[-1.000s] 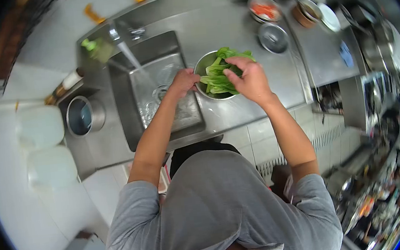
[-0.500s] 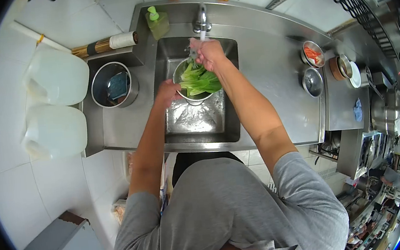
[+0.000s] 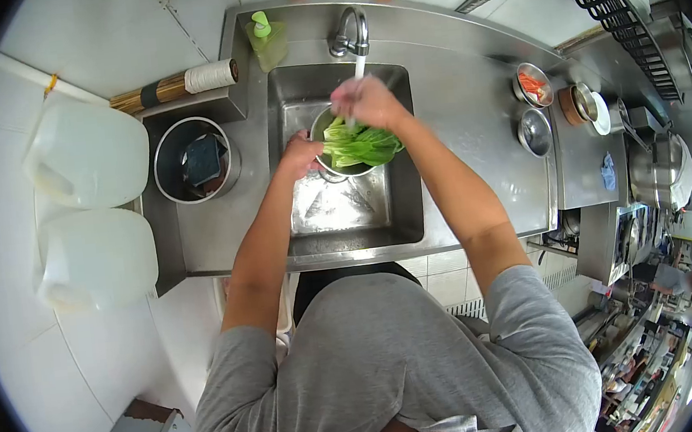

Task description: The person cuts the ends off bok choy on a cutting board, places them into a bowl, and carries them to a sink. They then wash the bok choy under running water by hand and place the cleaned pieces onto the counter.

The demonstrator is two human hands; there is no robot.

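Water runs from the faucet [image 3: 355, 32] into the sink [image 3: 340, 237]. A metal bowl [image 3: 317, 125] holding leafy green vegetables [image 3: 360, 148] is in the upper part of the sink. My left hand [image 3: 302, 154] is at the bowl's left side, its fingers closed round the pale stem ends of the greens. Over the bowl, beside the stream, my right hand [image 3: 368, 103] is blurred by motion; its fingers and anything in them cannot be made out.
Left of the sink stands a metal pot [image 3: 196, 159] with a dark sponge. A soap bottle [image 3: 268, 44] is behind. Small bowls [image 3: 536, 133] sit on the right counter. Two large plastic jugs [image 3: 90, 149] stand far left. A person [image 3: 673, 279] is in the far background.
My right hand has moved down and slightly right, from under the faucet to over the bowl. My left hand stays at the stems, and the greens reach further right. The view has shifted slightly.
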